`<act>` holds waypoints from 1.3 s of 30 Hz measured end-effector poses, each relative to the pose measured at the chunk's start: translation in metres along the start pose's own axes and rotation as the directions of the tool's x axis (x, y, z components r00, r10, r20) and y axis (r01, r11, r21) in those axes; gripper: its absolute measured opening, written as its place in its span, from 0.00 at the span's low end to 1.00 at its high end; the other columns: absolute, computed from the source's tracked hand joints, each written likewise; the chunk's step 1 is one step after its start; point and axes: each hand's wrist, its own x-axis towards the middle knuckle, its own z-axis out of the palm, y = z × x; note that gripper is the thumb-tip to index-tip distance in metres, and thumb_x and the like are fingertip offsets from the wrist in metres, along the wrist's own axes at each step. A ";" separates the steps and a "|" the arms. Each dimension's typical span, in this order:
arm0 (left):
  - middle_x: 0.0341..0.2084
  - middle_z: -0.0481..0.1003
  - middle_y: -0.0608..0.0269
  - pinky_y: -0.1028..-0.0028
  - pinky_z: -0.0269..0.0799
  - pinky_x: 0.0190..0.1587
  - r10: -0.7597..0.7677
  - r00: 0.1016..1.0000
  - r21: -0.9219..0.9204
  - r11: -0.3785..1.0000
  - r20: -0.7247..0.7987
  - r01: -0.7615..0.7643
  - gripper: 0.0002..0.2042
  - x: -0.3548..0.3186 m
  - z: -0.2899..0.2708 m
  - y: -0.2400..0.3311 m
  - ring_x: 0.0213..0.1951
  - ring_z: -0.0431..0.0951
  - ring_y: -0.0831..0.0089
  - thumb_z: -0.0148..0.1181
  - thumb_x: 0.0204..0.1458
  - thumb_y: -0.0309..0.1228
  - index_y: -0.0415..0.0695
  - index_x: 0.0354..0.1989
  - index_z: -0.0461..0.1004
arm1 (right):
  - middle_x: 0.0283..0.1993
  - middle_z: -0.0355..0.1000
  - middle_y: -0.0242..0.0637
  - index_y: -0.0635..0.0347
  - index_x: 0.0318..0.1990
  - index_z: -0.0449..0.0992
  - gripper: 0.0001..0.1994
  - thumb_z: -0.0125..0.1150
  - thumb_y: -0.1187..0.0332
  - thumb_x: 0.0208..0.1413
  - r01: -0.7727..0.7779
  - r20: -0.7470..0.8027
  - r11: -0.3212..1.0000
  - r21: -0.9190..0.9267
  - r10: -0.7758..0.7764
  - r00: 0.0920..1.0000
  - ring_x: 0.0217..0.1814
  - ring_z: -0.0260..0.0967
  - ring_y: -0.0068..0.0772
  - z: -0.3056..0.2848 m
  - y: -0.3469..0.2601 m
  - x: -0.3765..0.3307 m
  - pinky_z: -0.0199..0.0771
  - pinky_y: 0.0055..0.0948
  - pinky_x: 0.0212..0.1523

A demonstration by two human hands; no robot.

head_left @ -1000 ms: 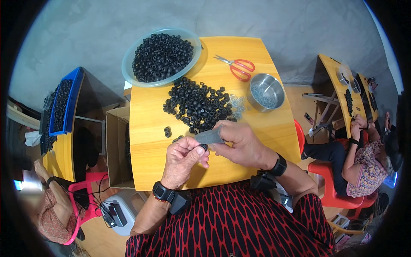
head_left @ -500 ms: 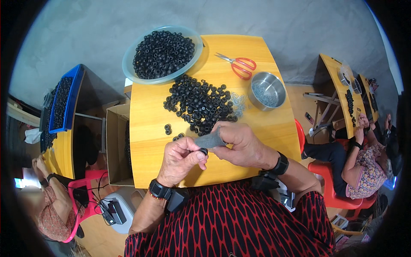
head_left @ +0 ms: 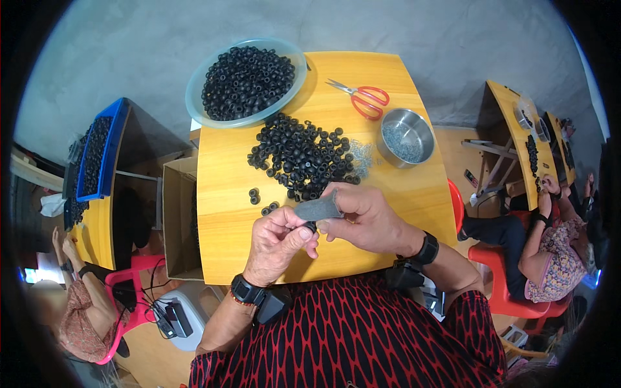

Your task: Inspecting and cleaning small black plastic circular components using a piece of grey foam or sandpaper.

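Above the table's near edge, my left hand (head_left: 270, 247) pinches a small black rounded part (head_left: 310, 226) between thumb and fingers. My right hand (head_left: 375, 221) is closed on a soft-looking grey piece (head_left: 317, 209), flared at its right end, whose exact kind I cannot make out. The left end of the grey piece lies over the black part, against my left fingers. Just beyond my hands spreads a heap of hollow black parts (head_left: 297, 152), partly hidden by my right hand. Small silvery bits (head_left: 361, 158) lie at the heap's right side.
A pale basin (head_left: 191, 97) full of black parts stands at the far left of the yellow table (head_left: 223, 226). Red-handled scissors (head_left: 369, 100) and a metal bowl (head_left: 420, 123) of silvery bits are at the far right. People work at tables on both sides.
The grey piece has tipped slightly over the black part, and my left fingers have shifted a little. Both hands keep their grip. The whole view has moved slightly.
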 end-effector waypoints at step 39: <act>0.32 0.77 0.58 0.74 0.79 0.28 0.081 0.989 -0.002 0.997 -0.127 -0.081 0.08 -0.001 0.005 -0.001 0.28 0.79 0.73 0.65 0.56 0.28 0.40 0.33 0.71 | 0.34 0.71 0.36 0.62 0.37 0.79 0.06 0.67 0.77 0.51 0.228 -0.022 0.935 -0.271 -0.243 0.970 0.36 0.71 0.31 0.001 0.005 0.012 0.71 0.28 0.34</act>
